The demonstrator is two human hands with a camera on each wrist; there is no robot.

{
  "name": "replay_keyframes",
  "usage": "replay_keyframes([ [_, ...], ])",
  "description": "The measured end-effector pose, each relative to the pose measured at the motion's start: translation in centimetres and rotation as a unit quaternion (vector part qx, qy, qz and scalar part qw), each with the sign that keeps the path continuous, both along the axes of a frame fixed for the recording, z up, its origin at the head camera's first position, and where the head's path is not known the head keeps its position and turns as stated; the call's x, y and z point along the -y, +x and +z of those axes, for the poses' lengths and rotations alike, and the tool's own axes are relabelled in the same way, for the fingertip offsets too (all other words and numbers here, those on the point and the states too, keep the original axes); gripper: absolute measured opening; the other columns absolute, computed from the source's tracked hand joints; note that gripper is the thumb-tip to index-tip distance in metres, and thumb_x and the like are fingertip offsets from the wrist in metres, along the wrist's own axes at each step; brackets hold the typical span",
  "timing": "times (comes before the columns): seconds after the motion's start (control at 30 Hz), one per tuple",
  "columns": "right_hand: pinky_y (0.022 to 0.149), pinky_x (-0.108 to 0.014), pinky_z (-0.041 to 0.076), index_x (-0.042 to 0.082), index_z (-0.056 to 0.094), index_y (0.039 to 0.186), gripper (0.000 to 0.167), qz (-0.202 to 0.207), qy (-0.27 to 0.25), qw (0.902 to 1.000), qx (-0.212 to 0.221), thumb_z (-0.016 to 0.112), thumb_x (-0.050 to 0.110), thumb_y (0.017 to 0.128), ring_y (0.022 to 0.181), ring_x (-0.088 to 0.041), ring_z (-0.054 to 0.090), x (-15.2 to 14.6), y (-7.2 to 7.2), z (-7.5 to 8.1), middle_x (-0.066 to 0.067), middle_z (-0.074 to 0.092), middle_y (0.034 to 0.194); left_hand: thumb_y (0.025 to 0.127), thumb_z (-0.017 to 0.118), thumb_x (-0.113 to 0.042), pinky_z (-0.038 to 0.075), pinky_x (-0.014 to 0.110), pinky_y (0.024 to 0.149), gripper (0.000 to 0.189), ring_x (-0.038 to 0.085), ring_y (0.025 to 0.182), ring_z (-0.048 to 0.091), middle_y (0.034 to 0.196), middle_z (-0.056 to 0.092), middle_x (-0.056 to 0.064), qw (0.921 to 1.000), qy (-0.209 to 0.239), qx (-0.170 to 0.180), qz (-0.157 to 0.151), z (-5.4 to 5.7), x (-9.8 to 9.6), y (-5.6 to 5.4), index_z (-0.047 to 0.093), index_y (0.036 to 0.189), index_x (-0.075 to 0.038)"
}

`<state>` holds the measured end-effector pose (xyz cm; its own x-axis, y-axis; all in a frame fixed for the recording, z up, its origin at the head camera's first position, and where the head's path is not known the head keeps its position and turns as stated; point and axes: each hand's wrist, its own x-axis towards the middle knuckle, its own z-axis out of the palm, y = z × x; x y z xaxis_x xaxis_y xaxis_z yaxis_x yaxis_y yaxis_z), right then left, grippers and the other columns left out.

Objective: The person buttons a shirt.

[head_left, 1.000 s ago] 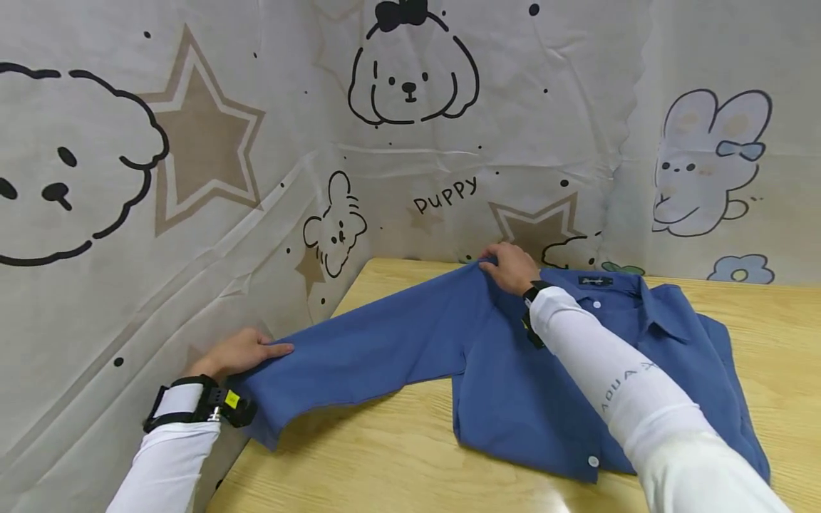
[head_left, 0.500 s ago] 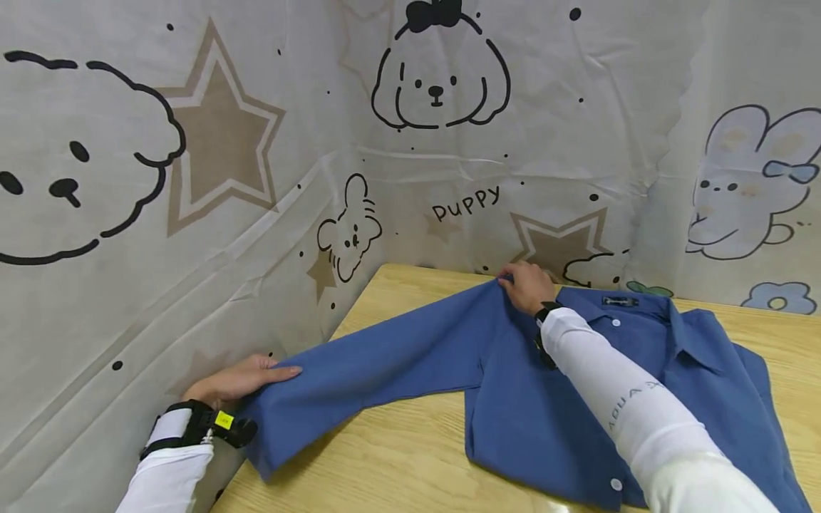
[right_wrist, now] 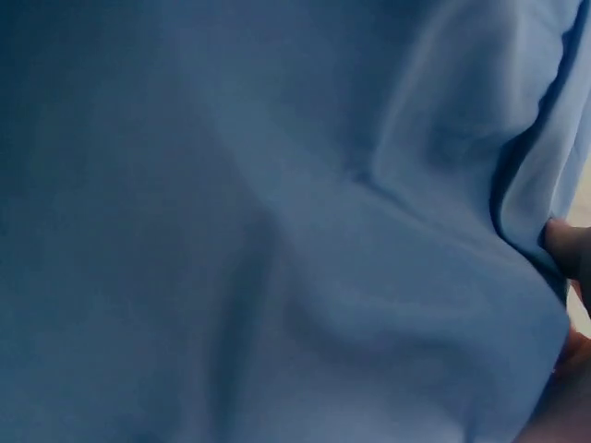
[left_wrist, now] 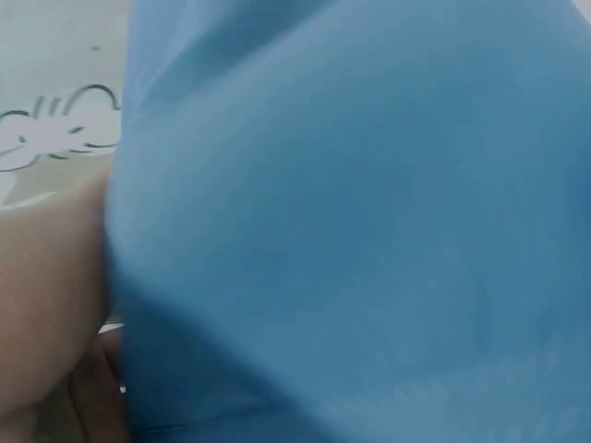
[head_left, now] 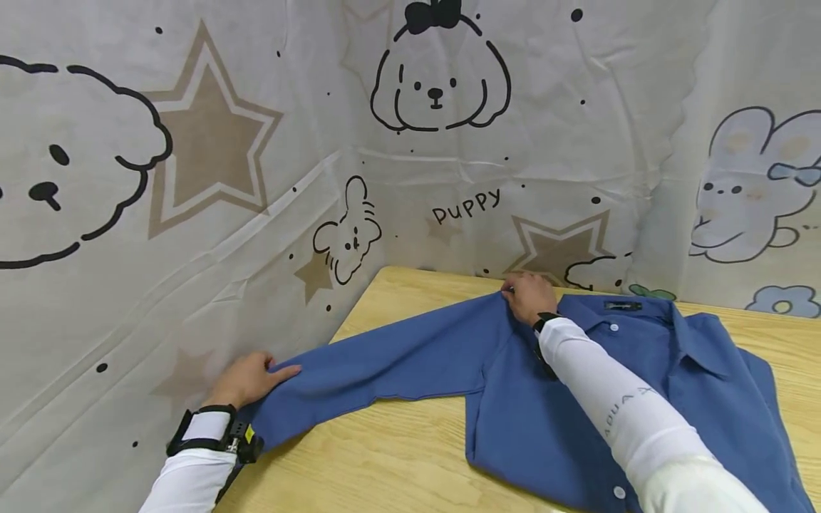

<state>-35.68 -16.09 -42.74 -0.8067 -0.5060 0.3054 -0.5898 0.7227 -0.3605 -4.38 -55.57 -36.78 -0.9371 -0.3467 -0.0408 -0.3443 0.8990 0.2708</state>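
Observation:
A blue button-up shirt lies front up on the table, its collar toward the back wall. One long sleeve stretches out to the left. My left hand pinches the upper edge of that sleeve near the cuff end, thumb on top; the cuff itself is hidden behind the wrist. At the shoulder seam my right hand pinches the cloth between thumb and fingers. Blue fabric fills most of the left wrist view, and in the right wrist view the fingertips grip a fold at the right edge.
The wooden table ends at a left edge beside a cloth-covered wall with cartoon prints. A second printed wall stands right behind the table's back edge. The shirt's other side reaches the right of the head view.
The left hand has lowered the sleeve end toward the table, and the sleeve lies flatter. The right hand has brought the shoulder down slightly, keeping its pinch. The head view has shifted a little.

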Motion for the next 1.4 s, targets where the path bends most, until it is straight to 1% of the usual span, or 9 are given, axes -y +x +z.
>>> replay_keyframes([
  [0.17,0.093,-0.053,0.037,0.007,0.067,0.114,0.027,-0.007,0.008,0.9999,-0.008,0.063,0.021,0.092,0.108,-0.041,0.050,0.6,0.9,-0.6,-0.021,0.058,0.117,0.081,0.074,-0.023,0.046,0.046,0.066,0.036,0.032,0.076,0.059,0.087,0.061,0.018,0.9991,-0.036,-0.021,0.012,-0.5,-0.6,-0.3,0.057,0.101,0.002],
  [0.27,0.097,-0.054,0.032,0.006,0.064,0.120,0.032,0.016,-0.005,0.9998,-0.005,0.064,0.022,0.092,0.114,-0.041,0.043,1.3,1.9,-0.2,-0.022,0.050,0.122,0.080,0.073,-0.013,0.046,0.051,0.075,0.037,0.037,0.088,0.060,0.101,0.063,0.022,0.9972,-0.053,-0.048,-0.021,-0.7,-2.0,-1.2,0.059,0.110,0.002],
  [0.4,0.096,-0.054,0.035,0.011,0.059,0.128,0.043,0.091,0.048,0.9940,0.036,0.062,0.035,0.093,0.121,-0.039,0.041,2.9,4.1,0.8,-0.019,0.048,0.131,0.086,0.069,-0.018,0.044,0.052,0.084,0.034,0.038,0.103,0.057,0.114,0.061,0.021,0.9952,-0.035,-0.027,-0.088,-0.7,-4.8,-2.5,0.063,0.116,-0.001],
  [0.5,0.097,-0.058,0.034,0.018,0.048,0.141,0.062,0.121,0.135,0.9761,0.119,0.055,0.054,0.091,0.131,-0.040,0.032,3.9,6.1,1.4,-0.016,0.037,0.145,0.092,0.064,-0.029,0.040,0.054,0.093,0.050,0.042,0.116,0.049,0.126,0.053,0.025,0.9906,0.011,0.026,-0.134,-1.3,-6.4,-3.1,0.054,0.130,0.001],
  [0.67,0.105,-0.062,0.018,0.027,0.026,0.152,0.082,0.128,0.240,0.9409,0.201,0.052,0.067,0.085,0.141,-0.041,0.011,3.6,8.0,1.1,-0.010,0.016,0.157,0.088,0.067,-0.041,0.029,0.062,0.099,0.076,0.054,0.128,0.030,0.141,0.031,0.037,0.9855,0.023,0.103,-0.133,-3.0,-6.7,-2.3,0.038,0.143,0.004],
  [0.83,0.108,-0.062,0.010,0.028,0.022,0.153,0.087,0.142,0.235,0.9409,0.198,0.056,0.067,0.083,0.142,-0.041,0.006,2.5,7.7,0.3,-0.007,0.011,0.158,0.084,0.070,-0.044,0.023,0.068,0.099,0.083,0.058,0.131,0.017,0.146,0.019,0.038,0.9862,0.025,0.112,-0.120,-3.9,-5.9,-1.4,0.035,0.146,0.000],
  [1.13,0.108,-0.060,0.001,0.027,0.018,0.154,0.093,0.157,0.229,0.9356,0.218,0.051,0.073,0.081,0.142,-0.039,0.000,1.6,7.1,-0.3,-0.007,0.006,0.159,0.082,0.069,-0.052,0.021,0.070,0.098,0.090,0.057,0.133,0.012,0.149,0.015,0.035,0.9854,0.024,0.116,-0.122,-4.9,-5.5,-1.2,0.032,0.148,-0.003],
  [1.3,0.107,-0.063,0.000,0.027,0.020,0.154,0.096,0.159,0.211,0.9409,0.212,0.052,0.076,0.078,0.142,-0.041,0.001,1.1,6.3,-0.9,-0.009,0.009,0.159,0.084,0.066,-0.054,0.019,0.072,0.097,0.090,0.054,0.135,0.010,0.150,0.013,0.034,0.9858,0.026,0.111,-0.123,-5.6,-5.5,-1.4,0.030,0.149,-0.004],
  [1.4,0.107,-0.062,0.001,0.025,0.020,0.154,0.090,0.166,0.197,0.9434,0.209,0.052,0.071,0.083,0.142,-0.040,0.003,1.0,6.1,-0.9,-0.010,0.010,0.158,0.083,0.068,-0.051,0.020,0.072,0.097,0.089,0.055,0.134,0.013,0.148,0.016,0.036,0.9852,0.030,0.112,-0.127,-5.4,-5.6,-1.7,0.032,0.147,-0.002],
])
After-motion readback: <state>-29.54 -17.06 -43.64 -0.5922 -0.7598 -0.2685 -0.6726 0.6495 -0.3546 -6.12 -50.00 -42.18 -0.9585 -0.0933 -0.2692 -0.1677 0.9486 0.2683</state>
